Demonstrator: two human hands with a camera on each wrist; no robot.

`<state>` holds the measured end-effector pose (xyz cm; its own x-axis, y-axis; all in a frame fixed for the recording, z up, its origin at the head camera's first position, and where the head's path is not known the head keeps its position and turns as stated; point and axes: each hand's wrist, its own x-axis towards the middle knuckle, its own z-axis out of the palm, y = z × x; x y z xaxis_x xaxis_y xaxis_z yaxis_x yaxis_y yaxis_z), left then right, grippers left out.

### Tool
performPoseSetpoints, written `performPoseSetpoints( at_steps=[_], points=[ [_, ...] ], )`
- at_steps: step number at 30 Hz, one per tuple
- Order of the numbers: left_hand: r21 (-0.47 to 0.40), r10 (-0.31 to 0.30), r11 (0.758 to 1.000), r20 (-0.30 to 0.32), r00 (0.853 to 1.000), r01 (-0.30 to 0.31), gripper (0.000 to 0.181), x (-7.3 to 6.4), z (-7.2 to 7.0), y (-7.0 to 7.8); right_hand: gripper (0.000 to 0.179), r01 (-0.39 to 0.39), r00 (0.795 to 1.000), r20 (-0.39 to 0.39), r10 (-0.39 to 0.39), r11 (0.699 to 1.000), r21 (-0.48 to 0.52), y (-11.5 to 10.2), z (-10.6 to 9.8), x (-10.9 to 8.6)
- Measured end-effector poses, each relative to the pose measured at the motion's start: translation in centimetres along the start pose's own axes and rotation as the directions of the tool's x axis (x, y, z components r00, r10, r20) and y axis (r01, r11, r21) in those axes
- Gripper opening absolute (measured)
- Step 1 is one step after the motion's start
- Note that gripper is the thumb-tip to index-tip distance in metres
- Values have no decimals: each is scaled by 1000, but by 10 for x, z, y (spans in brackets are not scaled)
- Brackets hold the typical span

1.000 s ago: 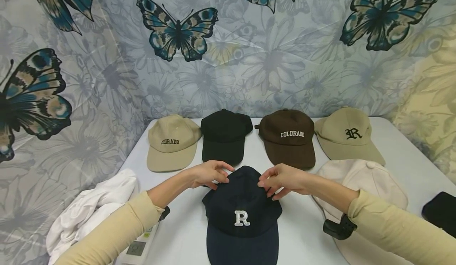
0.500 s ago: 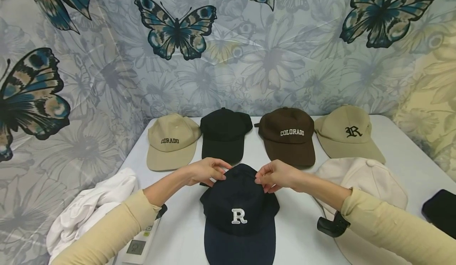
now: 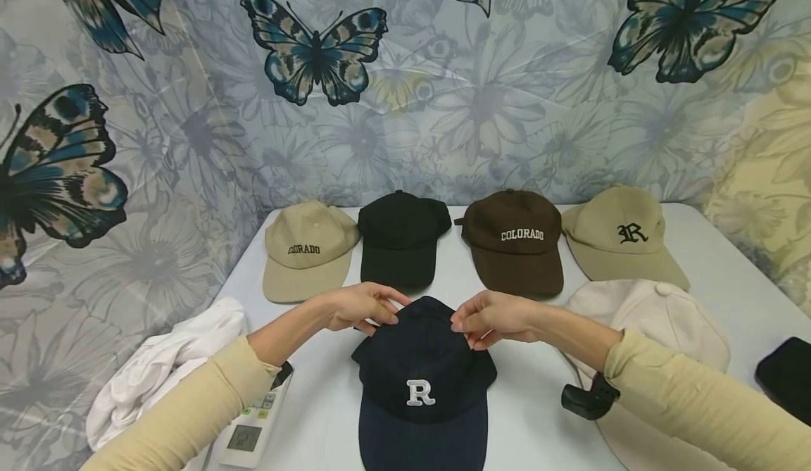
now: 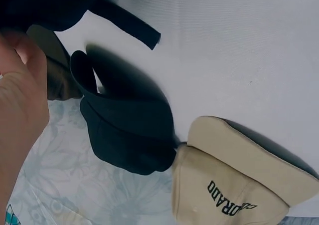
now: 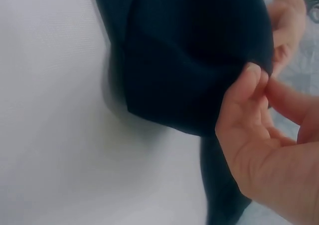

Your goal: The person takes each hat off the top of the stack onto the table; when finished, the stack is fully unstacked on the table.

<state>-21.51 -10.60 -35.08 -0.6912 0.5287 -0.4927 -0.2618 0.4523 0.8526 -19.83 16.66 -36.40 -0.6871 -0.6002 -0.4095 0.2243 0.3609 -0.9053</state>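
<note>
A navy baseball cap [image 3: 423, 358] with a white letter R faces me at the front middle of the table, its brim cut off by the lower edge of the head view. My right hand [image 3: 503, 317] pinches the fabric high on the crown's right side between thumb and fingers, as the right wrist view shows close up. On the crown's other side my left hand [image 3: 362, 308] holds the cap near its top, some fingertips hidden behind it. A dark strap [image 4: 130, 24] sticks out from the navy cap in the left wrist view.
Along the back stand a beige cap [image 3: 310, 246], a black cap [image 3: 399, 239], a brown cap [image 3: 512, 242] and a khaki cap [image 3: 617, 235]. A cream cap [image 3: 659, 316] lies under my right forearm. White cloth [image 3: 171, 358], a remote control [image 3: 248, 432] and a black phone-like object [image 3: 786, 379] flank them.
My right fingers have drawn together on the crown. The navy cap has shifted slightly left, with both hands staying at its top.
</note>
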Motion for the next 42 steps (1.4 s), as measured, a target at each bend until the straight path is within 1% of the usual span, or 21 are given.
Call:
performPoseSetpoints(
  at_steps=[4, 8, 14, 17, 20, 23, 25, 28, 30, 32, 34, 36, 39, 40, 42],
  points=[
    [5, -9, 1000, -1, 1000, 9, 41, 0, -1, -2, 7, -8, 999, 33, 8, 1000, 10, -1, -1, 4],
    [16, -15, 1000, -10, 1000, 16, 41, 0, -1, -3, 7, -3, 999, 39, 3, 1000, 0, 0, -1, 8],
    [28, -15, 999, -33, 999, 16, 40, 0, -2, -5, 10, 37, 999, 10, -36, 996, -83, 0, 0, 9],
    [37, -16, 999, -46, 999, 18, 39, 0, -2, -4, 13, 44, 999, -5, -45, 993, -107, -1, 0, 8],
    [61, -27, 998, -63, 998, 31, 37, 1, -3, -4, 17, 48, 999, -1, -48, 993, -112, -1, -2, 7],
    [108, -20, 994, -90, 996, 30, 34, 1, -3, -1, 22, 56, 998, 11, -55, 993, -103, -1, -7, 5],
    [135, 5, 991, -116, 993, 11, 33, 1, -4, 2, 26, 73, 997, 22, -71, 993, -98, 0, -11, 3],
    [155, 79, 986, -158, 984, -55, 34, 2, -3, 8, 32, 112, 994, 19, -111, 990, -88, 0, -18, -3],
    [155, 127, 983, -191, 973, -98, 36, 4, 0, 13, 35, 147, 989, -1, -147, 986, -77, -2, -24, -8],
    [150, 158, 981, -228, 961, -126, 38, 6, 3, 19, 37, 183, 982, -35, -185, 981, -65, -4, -31, -13],
    [140, 178, 979, -261, 949, -145, 39, 9, 6, 25, 39, 211, 974, -72, -214, 976, -43, -7, -38, -19],
    [131, 195, 978, -281, 940, -163, 40, 11, 11, 33, 41, 227, 968, -106, -229, 973, -33, -9, -46, -26],
    [110, 221, 974, -282, 934, -197, 39, 16, 20, 46, 44, 231, 960, -151, -234, 972, -40, -12, -58, -39],
    [103, 231, 972, -272, 934, -210, 40, 17, 23, 51, 45, 237, 957, -160, -240, 971, -38, -13, -62, -44],
    [90, 240, 970, -246, 939, -224, 40, 20, 31, 60, 41, 251, 949, -184, -254, 967, -41, -15, -69, -54]
  ],
)
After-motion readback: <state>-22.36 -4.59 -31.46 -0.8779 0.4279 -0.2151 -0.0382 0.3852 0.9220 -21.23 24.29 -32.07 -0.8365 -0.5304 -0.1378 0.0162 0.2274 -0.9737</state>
